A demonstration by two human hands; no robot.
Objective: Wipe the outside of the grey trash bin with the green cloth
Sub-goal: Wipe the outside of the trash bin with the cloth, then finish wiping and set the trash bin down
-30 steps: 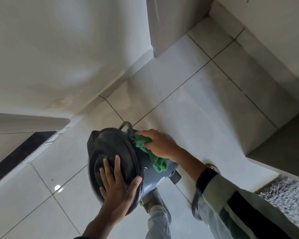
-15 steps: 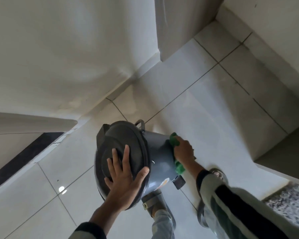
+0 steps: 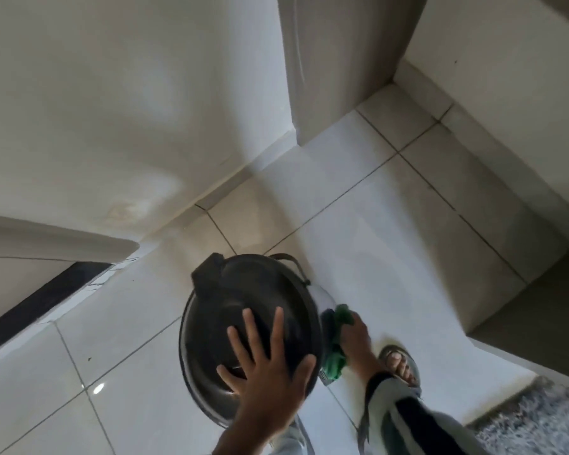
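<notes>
The grey trash bin [image 3: 243, 290] stands on the white tiled floor, seen almost straight from above, so its dark round lid hides most of the body. My left hand [image 3: 270, 366] lies flat on the lid with fingers spread. Low on the bin's right side, my right hand [image 3: 355, 339] presses the bunched green cloth [image 3: 337, 343] against the wall of the bin. Only a sliver of the bin's light grey side shows beside the cloth.
My sandalled right foot [image 3: 399, 362] stands just right of the bin. A white wall [image 3: 128, 110] runs behind, and a pillar corner [image 3: 326, 77] juts out at the back. A step edge [image 3: 519, 339] and a speckled mat [image 3: 539, 421] lie to the right.
My right hand has slid the green cloth from near the bin's top rim down along its right side toward the base. The view has tilted more directly over the lid.
</notes>
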